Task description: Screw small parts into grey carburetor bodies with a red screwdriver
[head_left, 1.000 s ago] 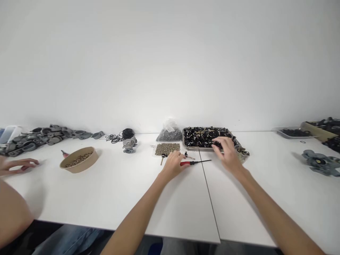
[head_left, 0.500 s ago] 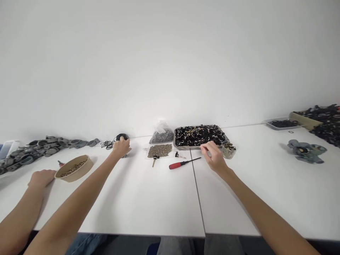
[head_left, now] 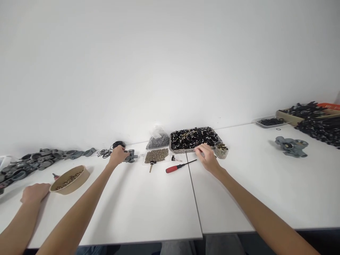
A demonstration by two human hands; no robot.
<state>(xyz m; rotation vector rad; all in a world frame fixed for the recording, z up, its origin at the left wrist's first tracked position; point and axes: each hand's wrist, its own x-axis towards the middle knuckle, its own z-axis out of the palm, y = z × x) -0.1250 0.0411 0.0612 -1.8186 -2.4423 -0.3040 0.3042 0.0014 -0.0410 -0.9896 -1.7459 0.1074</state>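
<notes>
My left hand is closed at the back of the white table, beside the black rings. A grey moulded plastic part sticks out to the right of its fingers, which grip its left side. My right hand hovers just in front of a metal tray heaped with black fittings, its thumb and fingers pinched together. Whatever lies in that pinch is too small to make out. Between my hands lie a red-handled screwdriver, a black fitting with a metal stem and a similar one.
Brass pieces fill a shallow clear tray near a bag of dark pieces. A clear cup adjoins my right hand. Another person's hand rests by a tan bowl. Grey parts lie at right; more are heaped at left.
My view has turned slightly to the right. My left hand has come a little nearer, and the grey part now shows beside it. My right hand remains in front of the tray.
</notes>
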